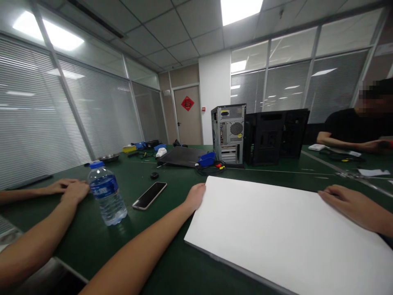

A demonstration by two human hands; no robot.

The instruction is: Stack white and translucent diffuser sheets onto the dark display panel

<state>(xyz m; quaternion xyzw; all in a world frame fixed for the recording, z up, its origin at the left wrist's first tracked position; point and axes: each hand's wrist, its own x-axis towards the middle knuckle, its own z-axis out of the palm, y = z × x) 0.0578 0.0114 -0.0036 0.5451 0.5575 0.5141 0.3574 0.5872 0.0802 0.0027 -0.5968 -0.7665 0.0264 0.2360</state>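
A large white flat panel [276, 229] with a darker edge along its near side lies before me, slightly tilted, over the green table. At its far left corner my left hand [195, 196] grips the edge, with the fingertips partly hidden by the panel. My right hand [346, 200] is closed at the far right edge, fingers curled against it. What lies beneath the panel is hidden. To the left of my left forearm, a smartphone [150, 196] lies face up, and a water bottle [107, 192] with a blue cap stands upright.
Behind the panel stand an opened computer case [229, 135] and a black case [267, 137]. A blue tray [206, 159], cables and a dark flat panel [184, 156] lie nearby. Another person's hands [73, 189] rest at the left; a person in black [346, 129] sits across at the right.
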